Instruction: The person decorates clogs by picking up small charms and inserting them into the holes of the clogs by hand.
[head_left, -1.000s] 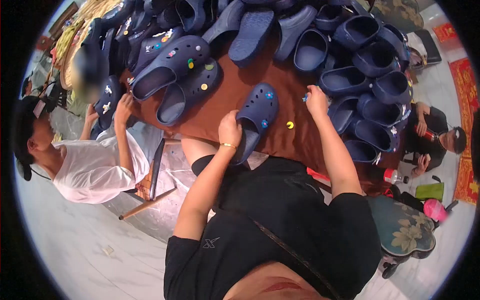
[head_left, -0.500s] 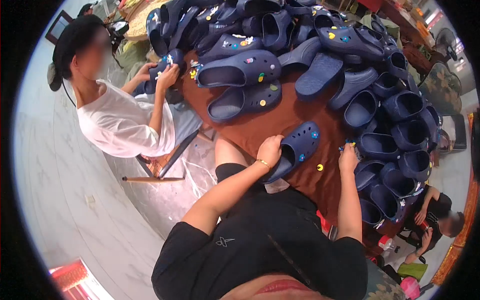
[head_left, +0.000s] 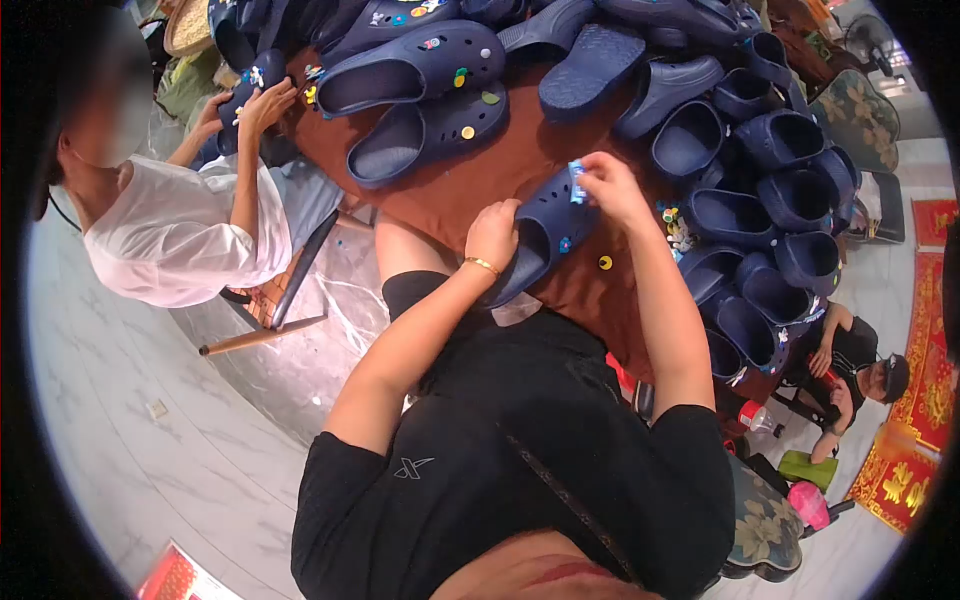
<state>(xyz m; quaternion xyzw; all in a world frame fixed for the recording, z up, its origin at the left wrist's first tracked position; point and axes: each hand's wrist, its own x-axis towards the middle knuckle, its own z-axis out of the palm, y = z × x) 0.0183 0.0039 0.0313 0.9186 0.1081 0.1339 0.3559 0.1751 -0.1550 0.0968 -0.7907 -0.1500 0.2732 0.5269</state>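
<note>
My left hand (head_left: 492, 235) is closed on a navy clog (head_left: 540, 218), gripping its near side by the foot opening. The clog's holed toe points away to the upper right, and a blue flower charm (head_left: 565, 244) sits on it. Over the toe, my right hand (head_left: 612, 190) pinches a small light-blue shoe charm (head_left: 577, 182); whether the charm touches the clog I cannot tell. A round yellow-and-black charm (head_left: 605, 263) lies on the brown cloth (head_left: 585, 292) below my right wrist. Several loose charms (head_left: 679, 232) lie right of my right forearm.
Navy clogs crowd the table's far side and right side, including a decorated pair (head_left: 430, 135) ahead. At left, a person in a white shirt (head_left: 185, 235) handles another clog (head_left: 250, 88). A second person (head_left: 855, 365) sits low at right, near a bottle (head_left: 757, 415).
My right hand has moved left from the loose charms to the clog's toe, bringing a light-blue charm. My left hand still holds the clog. The whole view has shifted.
</note>
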